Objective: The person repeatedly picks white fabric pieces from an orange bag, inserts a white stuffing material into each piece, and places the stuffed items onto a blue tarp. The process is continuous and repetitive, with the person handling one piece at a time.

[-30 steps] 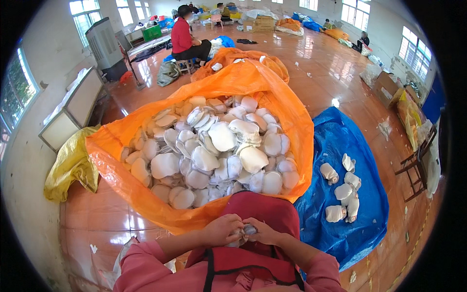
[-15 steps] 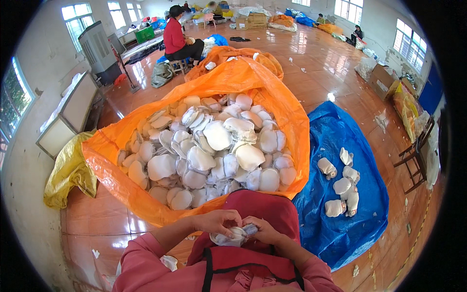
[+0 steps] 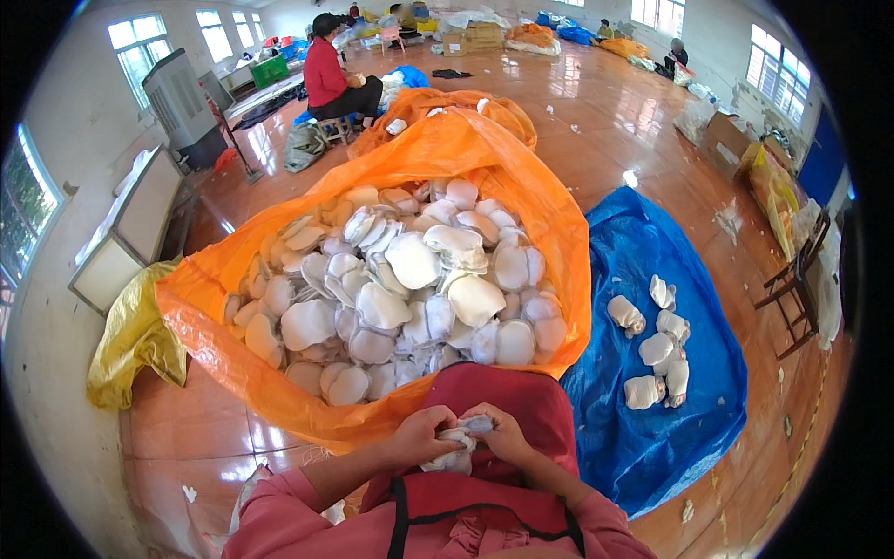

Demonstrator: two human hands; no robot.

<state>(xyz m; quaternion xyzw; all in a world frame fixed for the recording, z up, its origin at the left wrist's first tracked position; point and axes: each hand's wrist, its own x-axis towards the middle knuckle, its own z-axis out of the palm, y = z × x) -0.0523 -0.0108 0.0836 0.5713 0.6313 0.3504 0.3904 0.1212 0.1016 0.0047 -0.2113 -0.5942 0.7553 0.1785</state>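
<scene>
Over my lap, my left hand (image 3: 419, 438) is closed on a soft white fabric pad (image 3: 454, 456). My right hand (image 3: 504, 436) pinches its other side, where a pale grey part shows between the fingers. The pad looks bunched up, and the fingers hide part of it. In front of my knees lies an open orange plastic sack (image 3: 545, 224), filled with a heap of rounded white pads (image 3: 413, 260). To the right, several white rolled bundles (image 3: 656, 349) rest on a blue plastic sheet (image 3: 619, 456).
A yellow sack (image 3: 140, 340) lies at the left beside a white-panelled stand (image 3: 126, 224). Ahead, a person in red (image 3: 326, 74) sits on a low stool (image 3: 333, 129). A wooden chair (image 3: 796, 291) and cardboard boxes (image 3: 724, 140) stand at the right.
My left hand has shifted right and closed in toward my right hand. The pad between them is now gathered into a smaller bunch. The view has tilted slightly.
</scene>
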